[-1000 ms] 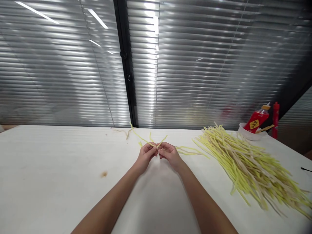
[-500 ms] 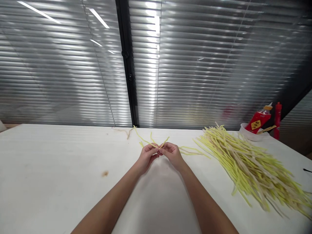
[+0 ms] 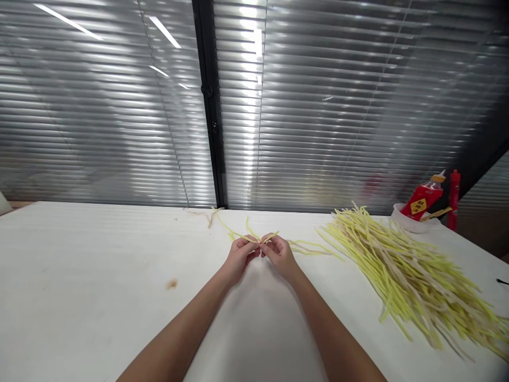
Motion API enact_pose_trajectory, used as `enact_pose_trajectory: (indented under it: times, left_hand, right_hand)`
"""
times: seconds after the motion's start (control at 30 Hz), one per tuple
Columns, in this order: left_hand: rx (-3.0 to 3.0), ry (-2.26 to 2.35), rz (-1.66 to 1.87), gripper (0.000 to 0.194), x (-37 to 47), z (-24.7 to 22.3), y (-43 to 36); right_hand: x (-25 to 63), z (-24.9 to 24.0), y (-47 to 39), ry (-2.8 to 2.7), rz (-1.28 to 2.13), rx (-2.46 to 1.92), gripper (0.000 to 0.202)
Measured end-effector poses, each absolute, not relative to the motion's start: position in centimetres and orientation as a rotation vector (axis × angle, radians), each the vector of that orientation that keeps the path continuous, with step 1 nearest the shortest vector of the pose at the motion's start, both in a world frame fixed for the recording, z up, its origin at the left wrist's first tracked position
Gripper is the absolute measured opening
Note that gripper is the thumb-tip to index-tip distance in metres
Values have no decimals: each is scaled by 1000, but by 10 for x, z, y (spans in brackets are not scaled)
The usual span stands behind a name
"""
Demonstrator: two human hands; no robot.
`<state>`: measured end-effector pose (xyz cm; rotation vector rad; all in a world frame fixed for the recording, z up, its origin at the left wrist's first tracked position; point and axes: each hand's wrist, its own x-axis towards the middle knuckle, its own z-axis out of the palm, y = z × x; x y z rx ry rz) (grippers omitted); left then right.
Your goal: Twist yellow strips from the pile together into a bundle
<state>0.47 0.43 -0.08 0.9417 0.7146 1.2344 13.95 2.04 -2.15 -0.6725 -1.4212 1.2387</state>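
Just above the table, my left hand [image 3: 240, 254] and my right hand [image 3: 279, 254] meet with fingertips almost touching. Both are pinched closed on a thin yellow pipe cleaner [image 3: 235, 233]. One long end of it reaches up and left from the left hand, and a short end sticks out over the right fingers. The exact spot between the fingertips is too small to make out. Another yellow stem [image 3: 248, 227] pokes up behind the hands. A few loose yellow and beige pipe cleaners [image 3: 318, 250] lie just beyond my right hand.
A big pile of yellow and beige pipe cleaners [image 3: 409, 270] covers the right side of the white table [image 3: 99, 276]. Behind it, a white bowl [image 3: 411, 225] holds a red bottle [image 3: 423, 200]. A beige bent piece [image 3: 210, 219] lies near the back edge, before the blinds [image 3: 318, 106].
The short yellow end by my right hand has tipped lower toward the right. The long left end has dropped a little. Both hands keep their pinch.
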Motion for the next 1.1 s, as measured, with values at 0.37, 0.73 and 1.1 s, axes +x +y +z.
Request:
enact_pose_trajectory:
  times: [0.37,0.73,1.1]
  left_hand:
    - [738,655,1290,18,14,-6,1]
    - [715,683,1296,23,10,-8,3]
    - [896,813,1336,32,11,-17,6]
  right_hand:
    - [121,-29,11,-1315,1003,-729,13]
    - [121,-35,19,-1312,1148,-739,22]
    - [125,-32,20,-1394,1077,-800,19]
